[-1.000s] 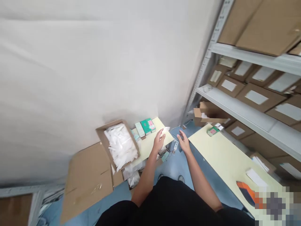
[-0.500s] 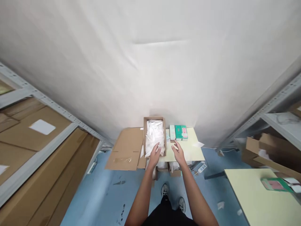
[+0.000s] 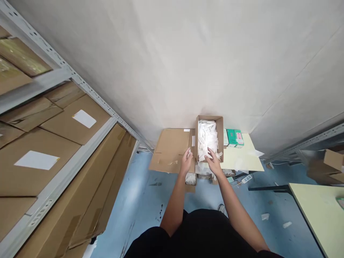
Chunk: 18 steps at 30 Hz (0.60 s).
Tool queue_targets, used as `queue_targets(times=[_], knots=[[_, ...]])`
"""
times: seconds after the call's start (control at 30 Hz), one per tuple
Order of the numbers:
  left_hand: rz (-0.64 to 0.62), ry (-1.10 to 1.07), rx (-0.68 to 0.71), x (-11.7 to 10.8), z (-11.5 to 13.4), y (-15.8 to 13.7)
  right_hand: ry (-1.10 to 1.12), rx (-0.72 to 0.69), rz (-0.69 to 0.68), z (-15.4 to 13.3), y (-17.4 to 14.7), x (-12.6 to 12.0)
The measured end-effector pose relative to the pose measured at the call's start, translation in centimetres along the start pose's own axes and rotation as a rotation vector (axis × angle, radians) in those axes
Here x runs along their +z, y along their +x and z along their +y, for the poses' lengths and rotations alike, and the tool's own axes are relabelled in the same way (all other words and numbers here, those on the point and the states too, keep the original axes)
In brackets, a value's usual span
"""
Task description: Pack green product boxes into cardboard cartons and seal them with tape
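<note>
Open cardboard box [image 3: 220, 139], one: stands on the desk [image 3: 232, 162], against the wall, filled with white packets [image 3: 207, 133].
White packets: heaped and overlapping, too many to count from where I stand. Judged light, soft and limp, perhaps a little slippery; hard to break, easy to crumple. Best pinched singly by a loose end.
The box itself: thin-walled, likely light for its bulk; best held by both long sides, since one wall alone might bow.
Hands, two. Right hand [image 3: 209, 153]: at the box's near end, over the packets, thumb and fingers apart; whether it touches them, I cannot tell. Left hand [image 3: 188, 153]: just left of the box, a speck of white at the fingertips; whether it grips anything, I cannot tell.
Green boxes [image 3: 230, 137]: two, side by side, one pale box [image 3: 225, 137] next to them.
Flat cardboard [image 3: 169, 145]: one, left of the open box.
Power strip [image 3: 246, 178]: one, below the desk.
</note>
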State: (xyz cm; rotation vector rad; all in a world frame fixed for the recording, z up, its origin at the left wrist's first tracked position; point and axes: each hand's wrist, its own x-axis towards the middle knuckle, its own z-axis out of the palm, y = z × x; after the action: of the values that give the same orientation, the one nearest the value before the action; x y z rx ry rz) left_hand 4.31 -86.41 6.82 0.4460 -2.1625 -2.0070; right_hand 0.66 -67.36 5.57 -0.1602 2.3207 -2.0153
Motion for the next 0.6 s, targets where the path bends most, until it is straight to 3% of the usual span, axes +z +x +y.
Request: queue_targets(times=[0.13, 0.3, 0.5, 0.6], knots=[[-0.043, -0.024, 0.003, -7.6, -2.2, 3.1, -0.072, 0.004, 0.067, -0.2, 0.1, 7.0], [0.029, -0.009, -0.076, -16.3, -5.9, 7.6, -0.265, -0.012, 0.057, 0.6, 1.2, 14.5], [-0.056, 0.148, -0.216, -22.1, -11.0, 9.9, -0.405, 0.147, -0.021, 4.6, 3.4, 19.9], [-0.037, 0.237, -0.281, -24.7, -13.3, 10.1, -0.602, 0.199, -0.118, 7.4, 4.0, 21.8]])
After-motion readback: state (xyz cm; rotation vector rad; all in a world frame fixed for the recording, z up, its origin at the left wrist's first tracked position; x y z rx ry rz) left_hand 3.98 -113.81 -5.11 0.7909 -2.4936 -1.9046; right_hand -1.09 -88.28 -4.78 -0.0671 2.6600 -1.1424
